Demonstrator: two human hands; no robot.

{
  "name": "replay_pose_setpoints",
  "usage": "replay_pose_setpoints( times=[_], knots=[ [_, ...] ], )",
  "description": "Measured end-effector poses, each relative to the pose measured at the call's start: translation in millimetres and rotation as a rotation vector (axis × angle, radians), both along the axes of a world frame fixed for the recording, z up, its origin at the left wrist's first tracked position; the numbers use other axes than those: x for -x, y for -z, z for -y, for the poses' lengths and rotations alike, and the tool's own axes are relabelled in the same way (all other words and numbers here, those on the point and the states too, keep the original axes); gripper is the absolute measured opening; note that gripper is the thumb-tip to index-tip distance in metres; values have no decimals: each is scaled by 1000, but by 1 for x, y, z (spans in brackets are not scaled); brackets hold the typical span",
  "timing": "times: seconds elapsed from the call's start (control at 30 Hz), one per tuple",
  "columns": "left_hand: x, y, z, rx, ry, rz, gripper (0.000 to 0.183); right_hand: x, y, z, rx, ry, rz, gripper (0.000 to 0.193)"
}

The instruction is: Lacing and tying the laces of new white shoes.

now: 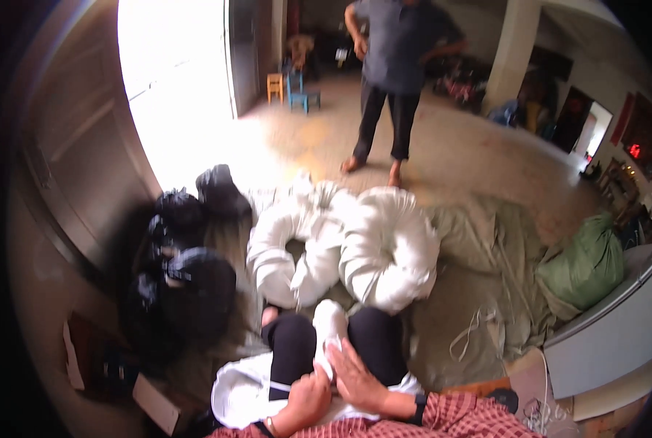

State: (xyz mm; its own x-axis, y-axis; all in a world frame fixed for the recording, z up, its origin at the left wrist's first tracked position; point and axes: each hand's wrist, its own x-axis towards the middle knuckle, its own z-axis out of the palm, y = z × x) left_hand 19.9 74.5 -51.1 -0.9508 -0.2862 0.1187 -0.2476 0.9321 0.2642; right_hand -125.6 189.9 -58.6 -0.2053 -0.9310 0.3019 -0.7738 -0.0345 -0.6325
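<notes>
Holding white material (330,325); red sign (635,150) illegible

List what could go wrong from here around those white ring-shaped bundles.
The white material at the curled left hand and flat right hand might slip or twist, since it looks loosely bunched. The two white ring-shaped bundles touch, so they could snag on each other. The olive-green tarp lies creased, so a foot might catch in its folds.

Workroom, floor tarp (446,339), white rings (366,270), sack (585,266)
</notes>
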Motion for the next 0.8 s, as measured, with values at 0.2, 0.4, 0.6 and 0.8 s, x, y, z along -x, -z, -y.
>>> replay_pose_setpoints(
  times=[0.2, 0.4, 0.6, 0.8],
  knots=[
    [-7, 18, -8, -127, -137, 144, 33, 20, -40, -29, 38, 90, 330, 52],
    [4, -24, -35, -143, 439, -117, 28, 39, -49, -60, -58, 270, 382, 17],
    [35, -27, -22, -282, 566, 161, 12, 95, -86, -74, 60, 351, 953, 19],
    [62, -44, -10, -932, 313, -13, 8, 112, -81, -79, 125, 464, 1170, 21]
  ],
)
